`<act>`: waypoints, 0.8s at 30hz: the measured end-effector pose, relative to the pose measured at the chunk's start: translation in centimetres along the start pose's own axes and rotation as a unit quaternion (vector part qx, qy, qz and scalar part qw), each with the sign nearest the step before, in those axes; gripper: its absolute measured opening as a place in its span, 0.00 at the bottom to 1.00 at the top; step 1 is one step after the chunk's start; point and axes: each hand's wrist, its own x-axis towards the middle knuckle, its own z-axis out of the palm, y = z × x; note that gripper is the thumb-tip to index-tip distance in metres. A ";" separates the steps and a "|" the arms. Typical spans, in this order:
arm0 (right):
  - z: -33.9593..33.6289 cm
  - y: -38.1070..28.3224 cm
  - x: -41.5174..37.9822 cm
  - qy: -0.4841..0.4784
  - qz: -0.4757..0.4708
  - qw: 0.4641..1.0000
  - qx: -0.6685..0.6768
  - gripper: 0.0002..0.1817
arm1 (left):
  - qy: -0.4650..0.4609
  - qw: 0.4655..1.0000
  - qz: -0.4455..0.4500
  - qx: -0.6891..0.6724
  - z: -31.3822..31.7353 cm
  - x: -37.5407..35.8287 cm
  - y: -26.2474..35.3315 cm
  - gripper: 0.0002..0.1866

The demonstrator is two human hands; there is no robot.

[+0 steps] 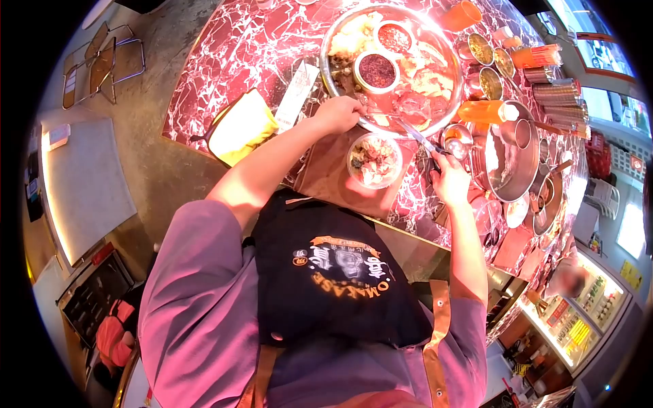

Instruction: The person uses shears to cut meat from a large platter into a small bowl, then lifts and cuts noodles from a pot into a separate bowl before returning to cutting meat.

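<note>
At the near rim of a large round metal tray (324, 42), my left hand (339, 113) has its fingers curled together; what they hold, if anything, I cannot make out. My right hand (450, 178) grips the dark handle of scissors (416, 136), whose silver blades point up-left over the tray's near edge. Meat pieces (415, 105), pale food (357, 34) and two bowls, one of dark red flakes (377, 71) and one of red bits (394, 38), sit in the tray. Between my hands, nearer my body, stands a clear round bowl of mixed food (375, 161).
A yellow pouch (243, 129) and a white long packet (297, 94) lie left. On the right are an orange bottle (487, 111), a large metal pan (504, 153), metal cups (490, 81) and stacked tins (558, 102). A folding chair (102, 62) stands beyond; a person (114, 338) is lower left.
</note>
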 end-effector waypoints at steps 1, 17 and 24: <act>0.1 0.0 -0.3 0.000 0.001 1.000 0.000 0.27 | -0.001 1.000 0.001 0.000 0.2 0.0 -0.2 0.15; -5.4 -0.5 -2.6 -0.143 0.195 0.970 0.002 0.24 | -0.029 0.999 0.006 -0.034 2.1 -1.7 1.6 0.11; -9.7 -3.7 4.9 -0.084 0.092 0.989 -0.074 0.21 | -0.028 0.998 0.025 -0.050 2.5 -1.3 1.0 0.11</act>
